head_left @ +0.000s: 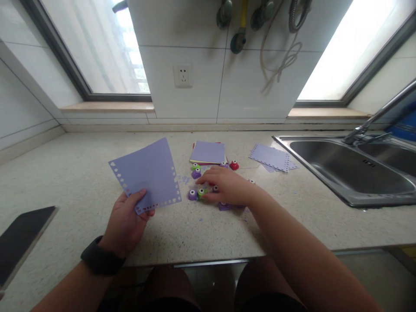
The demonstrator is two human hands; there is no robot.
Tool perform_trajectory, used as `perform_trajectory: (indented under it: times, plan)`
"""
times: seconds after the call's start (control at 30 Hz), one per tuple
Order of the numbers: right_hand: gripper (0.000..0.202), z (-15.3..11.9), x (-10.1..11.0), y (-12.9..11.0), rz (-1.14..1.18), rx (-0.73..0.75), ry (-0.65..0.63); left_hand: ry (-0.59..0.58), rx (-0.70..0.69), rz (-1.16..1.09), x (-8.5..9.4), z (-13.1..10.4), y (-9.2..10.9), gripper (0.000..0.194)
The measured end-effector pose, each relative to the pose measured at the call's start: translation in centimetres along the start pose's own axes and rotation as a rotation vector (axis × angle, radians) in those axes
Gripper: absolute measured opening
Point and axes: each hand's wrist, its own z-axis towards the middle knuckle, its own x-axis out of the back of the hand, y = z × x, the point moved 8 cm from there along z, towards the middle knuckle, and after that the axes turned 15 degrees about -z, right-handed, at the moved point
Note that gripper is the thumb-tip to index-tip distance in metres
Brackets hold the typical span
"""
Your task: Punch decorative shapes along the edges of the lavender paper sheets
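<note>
Left hand (125, 223) pinching a lilac sheet (147, 173), two edges punched already, others plain. Right hand (224, 186), fingers curled loosely, settling on small punches (196, 193) mid-tabletop (292, 208). Finished punched sheets (271, 157) stacked near the sink (351, 169); fresh paper pile (208, 152) behind. Partway through, looks like.

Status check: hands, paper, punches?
Left hand grips punched purple sheet. Right hand on small craft punches. Paper stack behind; nothing blocking.
</note>
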Motion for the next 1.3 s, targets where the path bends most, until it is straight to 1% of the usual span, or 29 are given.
perform_trajectory:
  times: [0.07, 0.17, 0.27, 0.33, 0.4, 0.53, 0.6, 0.67, 0.7, 0.83, 0.9, 1.0, 1.13, 1.2, 1.3]
  plan:
    - [0.038, 0.2, -0.5, -0.3, -0.051, 0.013, -0.013, -0.007, -0.019, 0.041, -0.1, -0.1, 0.6, 0.019]
    - [0.041, -0.3, -0.5, 1.1, -0.058, -0.041, -0.040, -0.020, -0.028, 0.084, 0.1, 0.0, 0.5, 0.019]
    - [0.031, -1.2, -0.2, 3.0, -0.033, -0.100, -0.077, -0.012, -0.006, 0.045, 0.5, 0.5, -0.4, 0.017]
    - [0.024, -1.6, -0.3, 3.8, -0.042, -0.131, -0.109, -0.009, 0.014, 0.015, 0.7, 0.7, -0.9, 0.016]
    - [0.021, -1.5, -0.5, 3.9, -0.070, -0.134, -0.136, -0.010, 0.056, -0.056, 0.8, 0.8, -1.5, 0.015]
    - [0.014, -1.2, -0.8, 3.2, -0.089, -0.107, -0.151, 0.000, 0.142, -0.203, 0.7, 0.6, -2.4, 0.017]
    - [0.012, -1.4, -0.6, 3.2, -0.041, -0.129, -0.155, 0.008, 0.139, -0.180, 0.8, 0.6, -2.5, 0.018]
    - [0.014, -1.8, -0.2, 3.6, 0.049, -0.172, -0.142, -0.005, 0.134, -0.139, 0.8, 0.5, -2.7, 0.017]
    - [0.016, -1.9, 0.1, 3.9, 0.105, -0.197, -0.118, -0.015, 0.124, -0.135, 0.8, 0.5, -2.7, 0.016]
    - [0.020, -2.3, 1.2, 5.1, 0.413, -0.349, 0.084, -0.094, 0.108, -0.070, 0.4, 0.4, -3.1, 0.017]
    - [0.023, -2.2, 1.3, 5.3, 0.593, -0.376, 0.189, -0.134, 0.060, -0.033, 0.3, 0.4, -3.1, 0.018]
    - [0.029, -2.0, 1.5, 5.2, 0.775, -0.356, 0.340, -0.174, 0.016, 0.034, 0.5, 0.4, -3.3, 0.022]
    - [0.035, -1.8, 1.6, 5.1, 0.996, -0.316, 0.468, -0.147, -0.037, 0.099, 1.0, 0.6, -3.5, 0.033]
    - [0.032, -1.8, 1.6, 5.2, 1.082, -0.301, 0.510, -0.135, -0.038, 0.083, 1.1, 0.7, -3.6, 0.036]
    - [0.022, -2.0, 1.8, 5.2, 1.160, -0.281, 0.559, -0.123, -0.048, 0.050, 1.0, 0.7, -3.6, 0.037]
